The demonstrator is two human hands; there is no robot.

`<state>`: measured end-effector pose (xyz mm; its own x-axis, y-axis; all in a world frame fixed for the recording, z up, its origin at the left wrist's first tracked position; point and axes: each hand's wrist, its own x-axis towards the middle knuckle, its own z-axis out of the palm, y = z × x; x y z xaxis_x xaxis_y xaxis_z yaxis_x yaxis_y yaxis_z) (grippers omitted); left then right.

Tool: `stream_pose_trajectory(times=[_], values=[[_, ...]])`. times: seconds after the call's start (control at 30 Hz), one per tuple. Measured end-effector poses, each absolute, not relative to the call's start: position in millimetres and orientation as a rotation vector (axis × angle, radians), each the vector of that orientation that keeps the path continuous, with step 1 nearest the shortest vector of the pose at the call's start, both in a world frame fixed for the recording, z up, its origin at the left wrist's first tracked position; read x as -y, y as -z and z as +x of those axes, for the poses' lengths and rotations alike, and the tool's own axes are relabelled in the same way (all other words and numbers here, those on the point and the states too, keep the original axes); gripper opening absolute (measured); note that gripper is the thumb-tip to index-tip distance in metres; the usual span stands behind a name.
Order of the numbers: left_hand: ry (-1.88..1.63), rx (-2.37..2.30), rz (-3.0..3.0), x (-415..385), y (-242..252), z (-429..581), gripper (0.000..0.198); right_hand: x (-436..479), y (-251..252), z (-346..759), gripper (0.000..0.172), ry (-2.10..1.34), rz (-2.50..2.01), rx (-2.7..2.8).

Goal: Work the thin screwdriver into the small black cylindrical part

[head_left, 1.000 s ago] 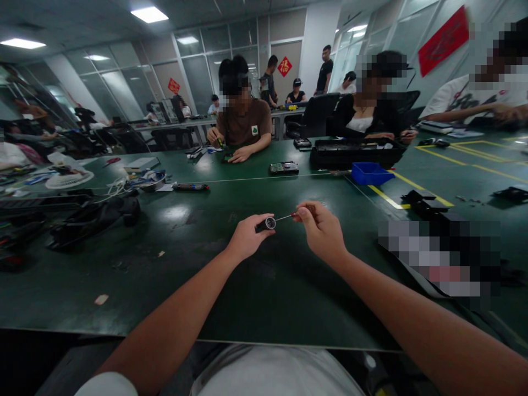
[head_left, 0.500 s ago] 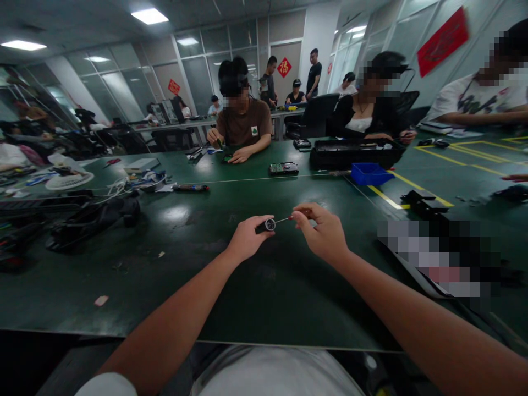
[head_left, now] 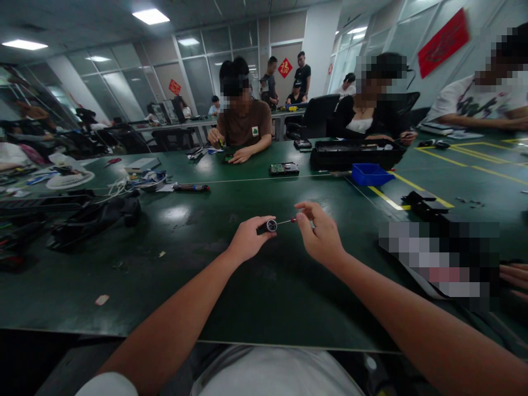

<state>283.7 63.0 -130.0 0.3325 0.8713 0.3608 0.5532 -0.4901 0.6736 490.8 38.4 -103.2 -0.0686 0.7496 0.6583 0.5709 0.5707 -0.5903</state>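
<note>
My left hand (head_left: 250,239) is closed round a small black cylinder (head_left: 271,225), whose round end with a pale rim faces right. A screwdriver (head_left: 293,220) with a thin metal shaft and a red handle lies level between my hands. Its tip meets the open end of the cylinder; how deep it goes I cannot tell. My right hand (head_left: 319,228) grips the screwdriver's handle with thumb and fingers, and part of the handle is hidden by them. Both hands are above the green table (head_left: 264,297).
A blue bin (head_left: 371,175) and a long black housing (head_left: 355,154) stand ahead to the right. Ahead lies a circuit-board device (head_left: 284,168). Black parts (head_left: 94,217) and a marker-like tool (head_left: 191,187) are on the left. Another person's hand (head_left: 515,278) is at the right edge.
My right hand's fingers have shifted slightly on the screwdriver handle, showing more of its red end. My left hand stays almost in place. Another person's hand has come in at the right edge.
</note>
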Motion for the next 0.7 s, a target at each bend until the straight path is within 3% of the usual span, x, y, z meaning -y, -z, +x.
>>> stream_pose_trajectory(times=[0.3,0.43,0.6,0.7], values=[[-1.01,-1.274,2.138,-63.1,130.0,285.3,0.04,-37.2,101.6,489.3,0.022,-0.404,-1.121,1.66],[-1.057,-1.314,2.145,-63.7,126.6,283.9,0.04,-48.0,107.0,488.4,0.022,-0.703,-1.06,1.399],[-1.057,-1.232,2.305,-64.3,119.6,279.6,0.038,-66.4,114.3,496.6,0.026,-1.319,-0.952,0.958],[-1.012,-1.284,2.293,-64.3,117.9,278.9,0.037,-71.5,120.4,498.5,0.026,-1.212,-0.968,0.955]])
